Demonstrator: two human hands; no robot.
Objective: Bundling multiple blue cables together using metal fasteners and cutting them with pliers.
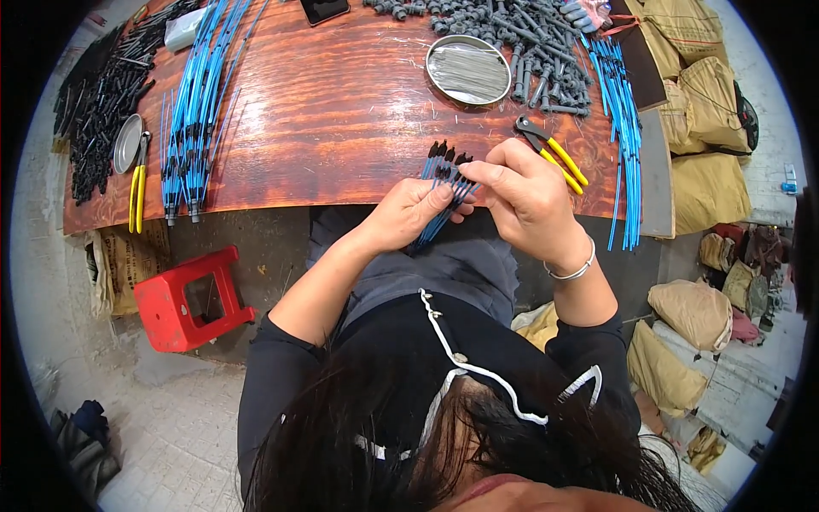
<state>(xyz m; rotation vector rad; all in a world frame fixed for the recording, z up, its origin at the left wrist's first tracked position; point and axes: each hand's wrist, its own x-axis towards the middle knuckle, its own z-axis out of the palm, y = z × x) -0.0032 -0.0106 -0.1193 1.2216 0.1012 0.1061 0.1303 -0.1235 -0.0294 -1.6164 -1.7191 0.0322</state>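
Head view. Both forearms rise from the lower edge and meet at the near edge of the wooden table. The left hand is curled, knuckles up, its fingers closed around a bundle of blue tubes with black tips; the bundle sits over the table edge and slants down toward the lap. The right hand, a silver bracelet on its wrist, is bent over the bundle's upper end, thumb and fingers pinched together at the black tips; what lies inside the pinch cannot be told.

Just beyond the right hand lie yellow-handled pliers. Further back, an oval metal dish holds thin metal pins, with a heap of grey plastic parts beside it. More blue tubes lie along the right edge.

On the left of the table are a long row of blue tubes, a second pair of yellow pliers, a small metal dish whose contents cannot be told, and a pile of black parts. A red stool stands on the floor below.
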